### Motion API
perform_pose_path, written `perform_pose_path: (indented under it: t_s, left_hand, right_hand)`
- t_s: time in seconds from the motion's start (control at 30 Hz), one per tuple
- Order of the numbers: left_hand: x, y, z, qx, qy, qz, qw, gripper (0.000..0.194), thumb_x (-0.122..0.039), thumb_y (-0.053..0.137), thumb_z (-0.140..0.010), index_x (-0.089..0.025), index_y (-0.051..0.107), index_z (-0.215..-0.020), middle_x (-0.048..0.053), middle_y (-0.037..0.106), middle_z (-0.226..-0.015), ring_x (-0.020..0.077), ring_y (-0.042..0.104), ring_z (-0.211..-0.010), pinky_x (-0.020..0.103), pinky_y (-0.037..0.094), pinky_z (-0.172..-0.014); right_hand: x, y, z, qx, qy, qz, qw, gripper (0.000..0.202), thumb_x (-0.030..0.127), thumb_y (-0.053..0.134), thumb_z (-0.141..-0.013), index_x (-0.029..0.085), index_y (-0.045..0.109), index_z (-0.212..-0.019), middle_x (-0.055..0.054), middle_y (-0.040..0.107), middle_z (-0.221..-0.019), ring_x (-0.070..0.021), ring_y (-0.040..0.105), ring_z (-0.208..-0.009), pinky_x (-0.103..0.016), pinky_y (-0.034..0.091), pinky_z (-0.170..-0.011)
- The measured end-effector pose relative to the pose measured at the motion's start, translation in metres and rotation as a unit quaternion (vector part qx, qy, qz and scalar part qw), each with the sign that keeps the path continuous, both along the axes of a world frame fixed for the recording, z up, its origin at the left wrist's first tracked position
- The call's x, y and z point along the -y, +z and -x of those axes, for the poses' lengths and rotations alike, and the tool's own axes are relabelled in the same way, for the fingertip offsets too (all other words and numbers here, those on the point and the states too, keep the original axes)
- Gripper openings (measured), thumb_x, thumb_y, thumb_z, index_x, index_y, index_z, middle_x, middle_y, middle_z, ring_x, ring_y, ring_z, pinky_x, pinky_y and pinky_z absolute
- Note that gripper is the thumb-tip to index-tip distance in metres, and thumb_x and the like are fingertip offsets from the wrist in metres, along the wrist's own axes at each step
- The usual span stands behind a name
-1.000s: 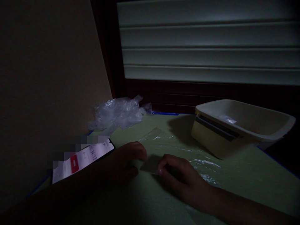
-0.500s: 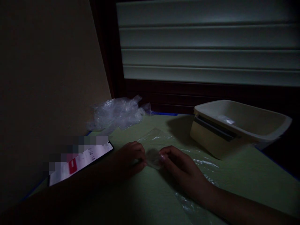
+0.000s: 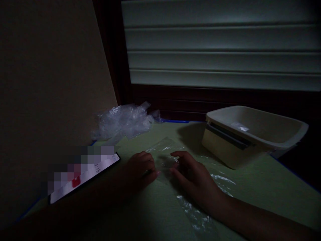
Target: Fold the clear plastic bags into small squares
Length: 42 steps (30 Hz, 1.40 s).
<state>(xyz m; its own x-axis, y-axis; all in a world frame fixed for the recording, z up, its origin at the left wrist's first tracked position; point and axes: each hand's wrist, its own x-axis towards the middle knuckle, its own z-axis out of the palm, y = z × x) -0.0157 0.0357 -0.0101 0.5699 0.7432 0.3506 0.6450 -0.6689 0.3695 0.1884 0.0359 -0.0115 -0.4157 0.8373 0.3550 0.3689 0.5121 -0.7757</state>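
A clear plastic bag (image 3: pixel 165 147) lies flat on the green tabletop (image 3: pixel 140 217), with shiny creases running toward the lower right. At its left edge is my left hand (image 3: pixel 141 169), thumb and fingertips closed near the film; dim light hides what they pinch, if anything. Over the bag's right part, my right hand (image 3: pixel 193 174) has its thumb and index finger apart, with nothing gripped between them.
A crumpled heap of clear plastic (image 3: pixel 125 120) sits at the back left. Near the left wall lies a lit phone (image 3: pixel 87 177). A cream bin (image 3: pixel 225 147) stands at the right, with a small shiny piece inside. White slats rise behind.
My right thumb and index finger have parted and let go of the plastic, which now lies lower between my hands. The view has shifted slightly.
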Motion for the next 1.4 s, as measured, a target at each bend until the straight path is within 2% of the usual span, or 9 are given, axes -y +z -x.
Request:
perform_pose_path:
  t_s: [0.1,0.23,0.37,0.5,0.63,0.8,0.93,1.13,1.4]
  left_hand:
    - [0.003,0.003,-0.002,-0.025,0.024,-0.011,0.999,0.015,-0.017,0.058,-0.081,-0.016,0.05,-0.067,0.002,0.052,-0.077,0.0173,0.047,-0.076,0.031,0.041,-0.07]
    - [0.006,0.003,-0.003,-0.054,0.049,-0.066,0.995,0.016,-0.022,0.067,-0.075,-0.016,0.052,-0.075,0.003,0.054,-0.082,0.0205,0.049,-0.081,0.036,0.041,-0.075]
    - [0.006,-0.001,-0.003,-0.067,0.065,-0.103,0.99,0.014,-0.026,0.062,-0.079,-0.016,0.052,-0.082,0.005,0.056,-0.087,0.0218,0.05,-0.084,0.038,0.042,-0.078]
    - [0.003,-0.005,-0.002,-0.063,0.066,-0.088,0.992,0.008,-0.024,0.052,-0.086,-0.016,0.052,-0.083,0.004,0.055,-0.085,0.0213,0.05,-0.083,0.039,0.042,-0.077]
    - [0.0,-0.006,-0.003,0.016,0.055,-0.061,0.997,0.002,-0.018,0.051,-0.083,-0.017,0.051,-0.082,0.003,0.055,-0.084,0.0187,0.05,-0.08,0.035,0.043,-0.073]
    - [0.002,0.0,-0.004,0.058,0.026,-0.016,0.998,0.008,-0.017,0.054,-0.08,-0.018,0.052,-0.072,0.003,0.054,-0.083,0.0171,0.051,-0.081,0.033,0.043,-0.075]
    - [0.002,0.001,-0.004,0.046,0.033,-0.011,0.998,0.015,-0.016,0.055,-0.079,-0.017,0.05,-0.065,0.002,0.053,-0.078,0.0163,0.05,-0.079,0.032,0.042,-0.074]
    - [0.0,0.001,-0.004,-0.01,0.045,-0.006,0.999,0.017,-0.015,0.057,-0.079,-0.016,0.05,-0.064,0.002,0.054,-0.082,0.0175,0.05,-0.082,0.034,0.041,-0.077]
    - [0.0,-0.002,-0.004,-0.051,0.052,-0.079,0.994,0.016,-0.022,0.063,-0.078,-0.016,0.05,-0.072,0.003,0.053,-0.082,0.0197,0.049,-0.081,0.036,0.041,-0.075]
  right_hand:
    - [0.0,0.001,-0.001,0.038,-0.009,0.003,0.999,0.033,0.017,0.049,-0.082,0.02,0.042,-0.114,0.002,0.056,-0.068,-0.0136,0.054,-0.058,-0.024,0.041,-0.054]
    - [0.001,0.001,-0.001,0.089,-0.012,0.014,0.996,0.039,0.017,0.049,-0.081,0.017,0.04,-0.119,0.0,0.058,-0.07,-0.0159,0.056,-0.061,-0.026,0.042,-0.056]
    - [-0.001,0.002,-0.002,0.08,-0.016,0.014,0.997,0.037,0.019,0.045,-0.084,0.016,0.039,-0.12,0.0,0.058,-0.07,-0.0157,0.055,-0.06,-0.026,0.041,-0.055]
    - [-0.006,0.004,-0.004,0.055,-0.024,0.012,0.998,0.032,0.019,0.042,-0.086,0.017,0.04,-0.119,0.001,0.058,-0.069,-0.0145,0.054,-0.058,-0.025,0.041,-0.055]
    - [-0.007,0.011,-0.005,0.06,0.003,0.0,0.998,0.029,0.018,0.046,-0.085,0.017,0.045,-0.114,0.0,0.059,-0.07,-0.0144,0.055,-0.06,-0.025,0.041,-0.055]
    - [-0.004,0.015,-0.005,0.037,0.033,-0.041,0.998,0.019,0.014,0.047,-0.084,0.019,0.055,-0.101,-0.001,0.062,-0.077,-0.0139,0.057,-0.068,-0.024,0.044,-0.061]
    - [-0.003,0.012,-0.005,0.029,0.046,-0.042,0.998,0.018,0.012,0.049,-0.083,0.019,0.056,-0.097,-0.001,0.063,-0.08,-0.0131,0.058,-0.07,-0.023,0.044,-0.064]
    - [-0.006,0.008,-0.005,0.037,0.038,-0.032,0.998,0.018,0.012,0.05,-0.083,0.019,0.056,-0.099,-0.001,0.064,-0.081,-0.0131,0.058,-0.071,-0.023,0.045,-0.064]
    - [-0.009,0.004,-0.005,0.117,0.022,-0.056,0.991,0.014,0.013,0.051,-0.084,0.018,0.058,-0.095,-0.005,0.064,-0.087,-0.017,0.059,-0.077,-0.029,0.046,-0.069]
